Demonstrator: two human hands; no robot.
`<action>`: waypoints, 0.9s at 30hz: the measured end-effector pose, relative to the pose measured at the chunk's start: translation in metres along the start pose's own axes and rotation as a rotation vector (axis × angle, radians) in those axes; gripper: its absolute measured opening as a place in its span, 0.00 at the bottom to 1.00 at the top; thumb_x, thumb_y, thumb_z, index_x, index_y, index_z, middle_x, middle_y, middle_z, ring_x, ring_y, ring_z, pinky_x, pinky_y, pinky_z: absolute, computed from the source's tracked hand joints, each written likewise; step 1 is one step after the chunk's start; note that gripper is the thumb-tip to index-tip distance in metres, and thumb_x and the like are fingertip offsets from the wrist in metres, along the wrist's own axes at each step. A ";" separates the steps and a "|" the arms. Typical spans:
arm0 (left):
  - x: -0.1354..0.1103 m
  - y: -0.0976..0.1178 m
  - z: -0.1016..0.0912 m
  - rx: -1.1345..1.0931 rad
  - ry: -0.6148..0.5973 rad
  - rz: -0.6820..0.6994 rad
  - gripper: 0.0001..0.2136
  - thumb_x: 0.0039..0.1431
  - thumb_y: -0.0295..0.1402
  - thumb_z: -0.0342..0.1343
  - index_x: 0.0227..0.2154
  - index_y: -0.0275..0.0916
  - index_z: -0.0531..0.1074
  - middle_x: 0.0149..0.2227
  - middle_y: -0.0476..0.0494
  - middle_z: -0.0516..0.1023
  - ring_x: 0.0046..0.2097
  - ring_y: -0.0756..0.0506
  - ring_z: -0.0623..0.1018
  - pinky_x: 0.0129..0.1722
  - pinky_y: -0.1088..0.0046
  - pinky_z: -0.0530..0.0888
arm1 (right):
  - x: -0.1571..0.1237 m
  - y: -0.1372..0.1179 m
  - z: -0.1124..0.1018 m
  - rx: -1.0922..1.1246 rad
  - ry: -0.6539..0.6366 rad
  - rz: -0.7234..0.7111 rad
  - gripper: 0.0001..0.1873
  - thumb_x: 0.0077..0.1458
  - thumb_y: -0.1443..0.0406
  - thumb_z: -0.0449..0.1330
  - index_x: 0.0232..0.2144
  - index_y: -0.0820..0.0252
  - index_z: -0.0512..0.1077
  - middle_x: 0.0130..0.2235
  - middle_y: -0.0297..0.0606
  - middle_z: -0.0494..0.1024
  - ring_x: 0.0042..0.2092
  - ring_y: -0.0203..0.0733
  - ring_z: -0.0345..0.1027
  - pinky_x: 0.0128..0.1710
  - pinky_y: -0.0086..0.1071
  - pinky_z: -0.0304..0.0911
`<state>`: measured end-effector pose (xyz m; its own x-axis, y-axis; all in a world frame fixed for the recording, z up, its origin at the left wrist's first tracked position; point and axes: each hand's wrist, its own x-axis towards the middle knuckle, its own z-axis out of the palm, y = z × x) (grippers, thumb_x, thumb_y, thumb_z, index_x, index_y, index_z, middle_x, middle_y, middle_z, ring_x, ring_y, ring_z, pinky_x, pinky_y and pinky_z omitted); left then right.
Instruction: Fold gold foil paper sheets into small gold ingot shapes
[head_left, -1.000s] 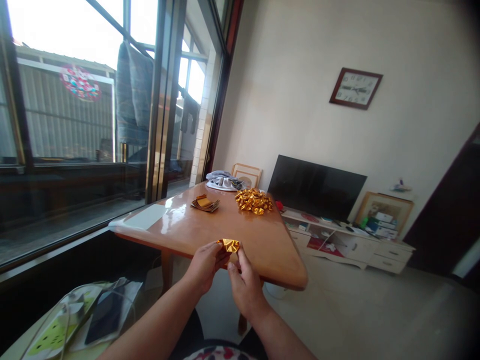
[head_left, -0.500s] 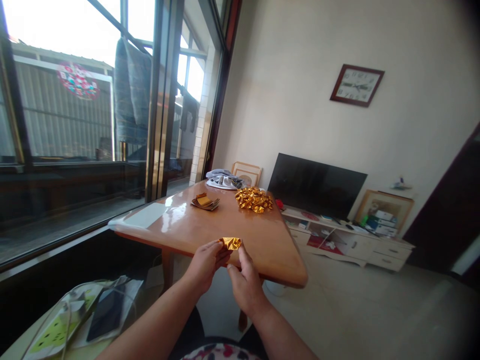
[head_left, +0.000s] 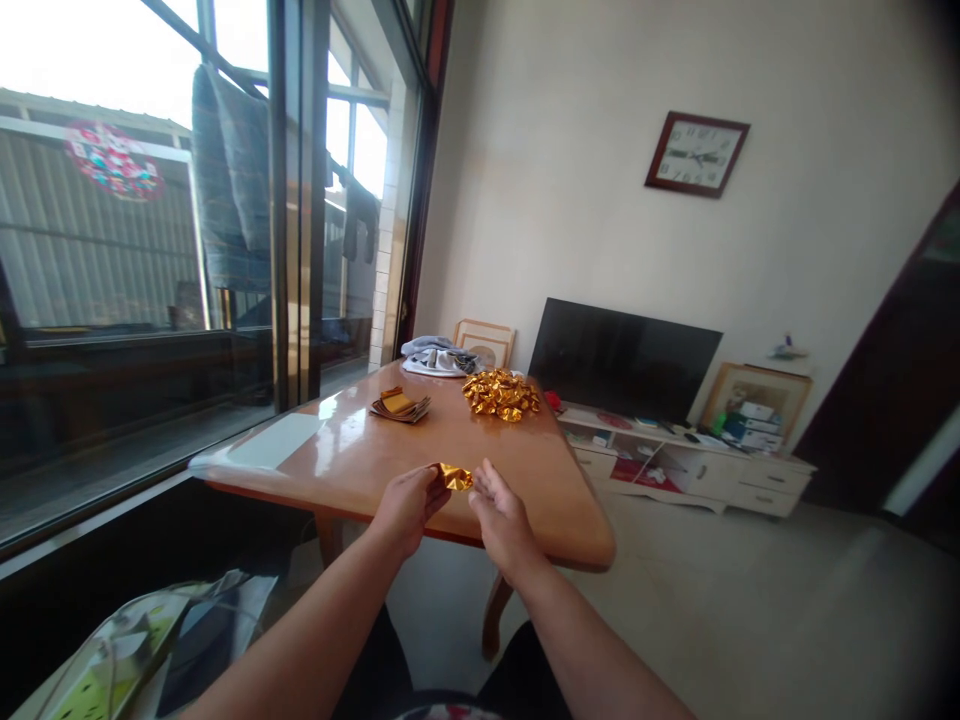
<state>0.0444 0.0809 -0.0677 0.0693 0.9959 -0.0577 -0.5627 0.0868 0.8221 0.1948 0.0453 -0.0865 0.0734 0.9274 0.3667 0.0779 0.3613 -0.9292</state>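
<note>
My left hand (head_left: 409, 508) pinches the left end of a small folded piece of gold foil paper (head_left: 456, 478) above the near edge of the table. At the foil's right end is my right hand (head_left: 504, 518), its fingers stretched out and apart; whether a fingertip touches the foil I cannot tell. Farther back on the table lies a heap of crumpled-looking folded gold foil pieces (head_left: 501, 396). Left of the heap sits a stack of flat gold and brown paper sheets (head_left: 400, 405).
The glossy wooden table (head_left: 450, 440) has folded cloth (head_left: 435, 356) at its far end and a pale sheet (head_left: 279, 440) on its left. Low at left are a power strip (head_left: 97, 690) and a dark flat object (head_left: 206, 640). A television (head_left: 622, 358) stands beyond.
My right hand has loosened from the foil's right end, its fingers now stretched out. My left hand keeps hold of the foil. The whole view has shifted slightly.
</note>
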 end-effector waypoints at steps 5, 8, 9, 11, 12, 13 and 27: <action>0.030 -0.001 0.008 0.030 0.002 -0.032 0.04 0.58 0.27 0.59 0.35 0.32 0.76 0.39 0.34 0.83 0.38 0.45 0.83 0.42 0.70 0.80 | 0.023 0.004 -0.009 0.051 -0.017 0.045 0.41 0.58 0.53 0.63 0.68 0.60 0.58 0.66 0.49 0.65 0.65 0.51 0.62 0.64 0.42 0.58; 0.046 -0.001 0.013 0.060 -0.025 -0.050 0.05 0.59 0.29 0.60 0.34 0.32 0.76 0.39 0.34 0.83 0.38 0.45 0.83 0.43 0.70 0.80 | 0.039 0.006 -0.014 0.057 -0.015 0.047 0.36 0.59 0.50 0.61 0.65 0.60 0.65 0.61 0.46 0.72 0.59 0.53 0.69 0.59 0.44 0.65; 0.051 -0.001 0.015 0.070 -0.038 -0.057 0.06 0.59 0.31 0.61 0.35 0.32 0.76 0.40 0.34 0.83 0.38 0.45 0.83 0.43 0.69 0.80 | 0.045 0.008 -0.015 0.069 -0.007 0.060 0.35 0.60 0.50 0.60 0.64 0.60 0.66 0.60 0.46 0.73 0.57 0.53 0.70 0.56 0.44 0.68; 0.060 -0.001 0.017 0.088 -0.063 -0.081 0.10 0.62 0.36 0.59 0.38 0.32 0.76 0.41 0.33 0.83 0.38 0.44 0.83 0.44 0.68 0.80 | 0.056 0.010 -0.017 0.124 0.020 0.100 0.33 0.60 0.51 0.60 0.62 0.62 0.68 0.58 0.47 0.75 0.55 0.52 0.72 0.53 0.42 0.71; 0.065 -0.001 0.018 0.096 -0.077 -0.095 0.13 0.64 0.39 0.57 0.40 0.32 0.76 0.42 0.32 0.83 0.38 0.44 0.83 0.44 0.67 0.80 | 0.062 0.011 -0.018 0.163 0.037 0.125 0.32 0.60 0.52 0.60 0.62 0.63 0.69 0.57 0.47 0.75 0.54 0.52 0.73 0.52 0.42 0.71; 0.070 -0.001 0.018 0.103 -0.095 -0.110 0.15 0.65 0.41 0.55 0.41 0.32 0.76 0.44 0.31 0.82 0.39 0.43 0.83 0.44 0.66 0.80 | 0.067 0.012 -0.019 0.206 0.049 0.157 0.31 0.60 0.54 0.61 0.61 0.63 0.70 0.56 0.47 0.76 0.53 0.51 0.74 0.51 0.42 0.71; 0.133 -0.012 0.019 0.215 -0.236 -0.285 0.21 0.65 0.47 0.54 0.45 0.31 0.76 0.43 0.31 0.83 0.41 0.43 0.83 0.45 0.69 0.79 | 0.122 0.031 -0.040 0.442 0.088 0.457 0.14 0.66 0.61 0.54 0.44 0.66 0.74 0.38 0.47 0.82 0.39 0.42 0.79 0.44 0.36 0.74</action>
<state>0.0759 0.2122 -0.0743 0.3978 0.8978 -0.1890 -0.3109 0.3257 0.8929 0.2464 0.1659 -0.0686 0.0848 0.9927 -0.0859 -0.3960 -0.0456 -0.9171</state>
